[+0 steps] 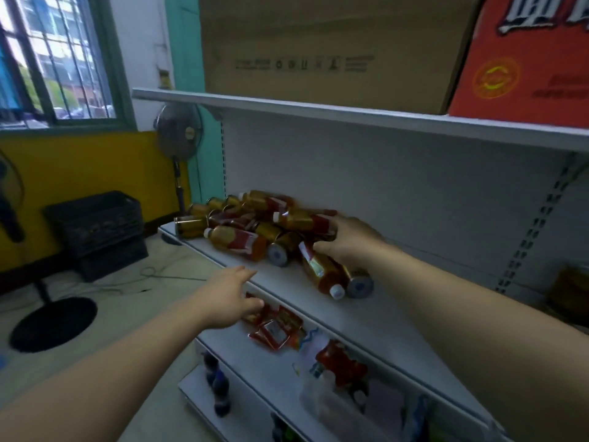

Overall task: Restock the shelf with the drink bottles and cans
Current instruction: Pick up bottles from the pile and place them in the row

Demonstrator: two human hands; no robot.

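I'm mid-sort: my right hand (345,242) is clamped on an amber tea bottle (306,222) atop the toppled pile on the shelf (366,317). My left hand (231,298), fingers apart and empty, reaches toward it. Next, I'd stand that bottle upright.

Blurred labels, hidden fingers

The bottle pile (255,221) is smeared, labels unreadable; the right hand (347,240) hides its fingertips behind bottles; the red carton (522,55) is cropped.

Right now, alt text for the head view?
A person's right hand grips a bottle in a heap of drink bottles and cans lying on a white shelf; the left hand reaches forward, open and empty.
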